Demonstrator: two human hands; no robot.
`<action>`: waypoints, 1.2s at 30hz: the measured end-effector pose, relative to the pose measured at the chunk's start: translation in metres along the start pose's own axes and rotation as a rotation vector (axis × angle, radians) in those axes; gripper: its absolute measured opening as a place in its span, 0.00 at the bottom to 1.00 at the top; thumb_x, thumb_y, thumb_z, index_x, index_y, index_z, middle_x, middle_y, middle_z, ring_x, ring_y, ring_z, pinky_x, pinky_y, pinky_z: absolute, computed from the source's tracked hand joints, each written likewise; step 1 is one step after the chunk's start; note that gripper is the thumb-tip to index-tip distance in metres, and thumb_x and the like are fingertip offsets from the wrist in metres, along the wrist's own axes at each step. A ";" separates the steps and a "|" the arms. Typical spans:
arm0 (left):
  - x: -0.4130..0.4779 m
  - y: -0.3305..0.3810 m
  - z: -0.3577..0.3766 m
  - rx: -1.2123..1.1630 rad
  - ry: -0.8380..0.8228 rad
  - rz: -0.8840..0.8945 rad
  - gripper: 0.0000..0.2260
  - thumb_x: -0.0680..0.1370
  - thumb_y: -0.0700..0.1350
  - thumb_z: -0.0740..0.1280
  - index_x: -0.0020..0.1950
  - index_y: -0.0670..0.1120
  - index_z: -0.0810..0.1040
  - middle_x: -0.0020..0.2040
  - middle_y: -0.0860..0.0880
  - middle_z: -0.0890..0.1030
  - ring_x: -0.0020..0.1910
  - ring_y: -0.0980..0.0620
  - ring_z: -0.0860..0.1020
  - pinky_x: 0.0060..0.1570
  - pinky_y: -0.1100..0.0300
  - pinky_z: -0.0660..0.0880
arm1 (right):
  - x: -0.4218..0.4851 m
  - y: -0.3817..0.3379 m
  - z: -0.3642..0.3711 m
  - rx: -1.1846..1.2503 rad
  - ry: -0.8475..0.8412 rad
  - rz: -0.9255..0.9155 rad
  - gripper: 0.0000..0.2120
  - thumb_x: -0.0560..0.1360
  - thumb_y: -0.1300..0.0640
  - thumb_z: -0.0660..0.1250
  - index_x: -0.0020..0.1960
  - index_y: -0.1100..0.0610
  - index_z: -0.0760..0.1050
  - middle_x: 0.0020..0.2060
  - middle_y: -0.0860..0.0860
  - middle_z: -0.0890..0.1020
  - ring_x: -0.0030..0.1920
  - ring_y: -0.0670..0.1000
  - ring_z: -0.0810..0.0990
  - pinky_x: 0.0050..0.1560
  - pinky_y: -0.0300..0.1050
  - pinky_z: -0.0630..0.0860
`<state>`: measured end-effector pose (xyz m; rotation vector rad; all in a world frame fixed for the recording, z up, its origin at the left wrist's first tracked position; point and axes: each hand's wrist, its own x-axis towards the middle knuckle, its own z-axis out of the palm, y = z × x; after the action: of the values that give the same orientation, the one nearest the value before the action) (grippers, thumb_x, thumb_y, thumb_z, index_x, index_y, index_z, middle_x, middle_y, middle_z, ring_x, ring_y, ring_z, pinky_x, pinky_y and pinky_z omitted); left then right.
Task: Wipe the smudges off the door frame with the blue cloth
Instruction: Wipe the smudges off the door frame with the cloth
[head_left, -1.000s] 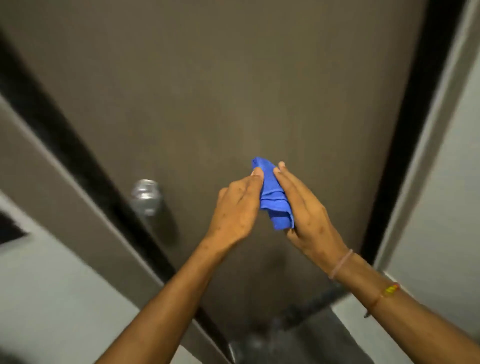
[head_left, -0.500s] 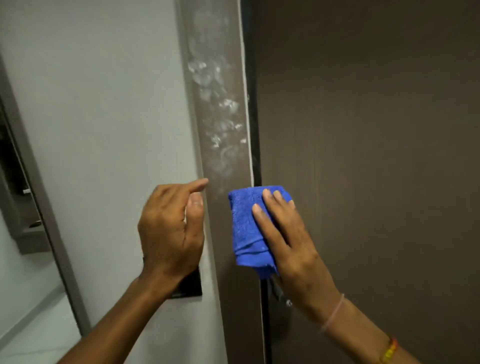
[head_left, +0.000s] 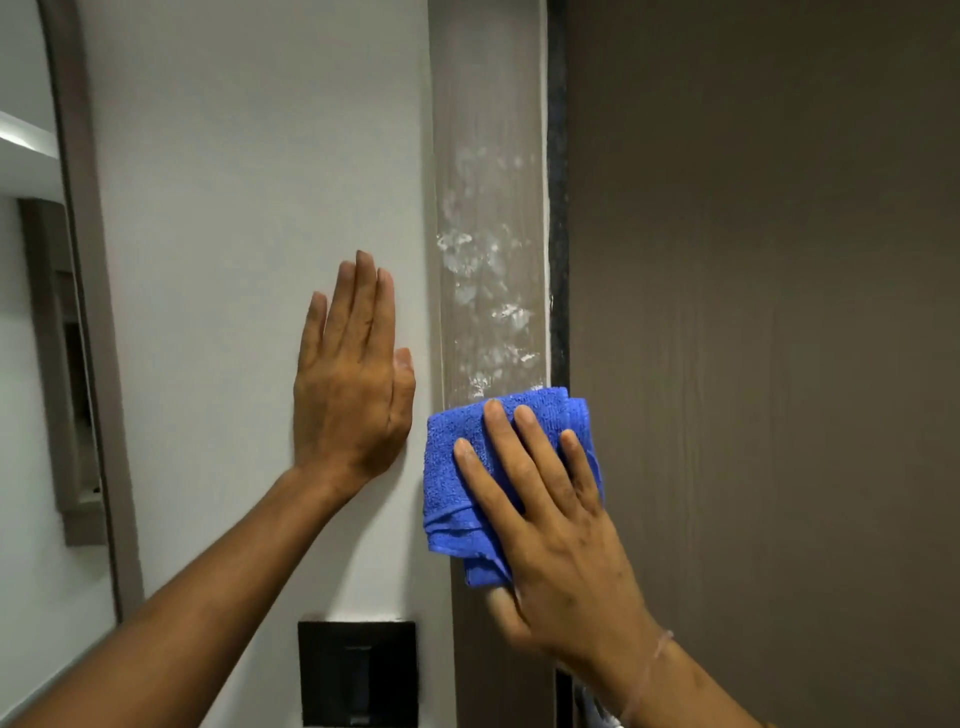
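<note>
White wall (head_left: 234, 260) takes the left hand (head_left: 350, 395), flat with straight fingers — beside it the right hand (head_left: 545, 514) presses the folded blue cloth (head_left: 457, 483) onto the door frame (head_left: 488, 156), just below white smudges (head_left: 483, 291).

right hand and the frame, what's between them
The folded blue cloth: the right hand presses it flat against the frame, just below the smudges, as the head view shows.

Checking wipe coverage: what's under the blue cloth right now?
The blue cloth lies flat on the door frame, pressed by the right hand, fingers straight. White smudges show on the frame just above it. Whether any lie beneath the cloth is hidden.
</note>
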<state>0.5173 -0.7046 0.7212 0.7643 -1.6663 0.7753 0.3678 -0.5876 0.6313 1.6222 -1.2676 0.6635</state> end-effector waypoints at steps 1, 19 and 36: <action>-0.001 -0.002 0.003 0.015 0.010 0.011 0.27 0.78 0.45 0.50 0.75 0.38 0.51 0.77 0.39 0.53 0.77 0.47 0.50 0.76 0.48 0.49 | -0.002 -0.001 0.001 0.027 -0.026 0.008 0.42 0.64 0.45 0.61 0.75 0.54 0.53 0.76 0.56 0.53 0.76 0.56 0.48 0.74 0.58 0.46; -0.003 -0.005 0.005 0.029 0.039 0.049 0.27 0.78 0.47 0.50 0.75 0.38 0.52 0.76 0.39 0.55 0.76 0.44 0.53 0.74 0.46 0.53 | 0.057 -0.016 0.019 -0.195 0.181 0.314 0.28 0.78 0.40 0.47 0.75 0.50 0.50 0.75 0.58 0.52 0.73 0.66 0.47 0.70 0.73 0.47; -0.003 -0.005 0.002 0.011 0.011 0.044 0.26 0.79 0.49 0.49 0.75 0.39 0.52 0.76 0.40 0.55 0.76 0.44 0.52 0.74 0.47 0.53 | 0.088 -0.012 0.006 -0.169 0.226 0.345 0.29 0.77 0.41 0.52 0.75 0.49 0.53 0.74 0.58 0.58 0.73 0.66 0.50 0.66 0.70 0.51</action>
<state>0.5212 -0.7091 0.7186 0.7318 -1.6748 0.8185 0.4058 -0.6304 0.6991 1.1656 -1.4059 0.8978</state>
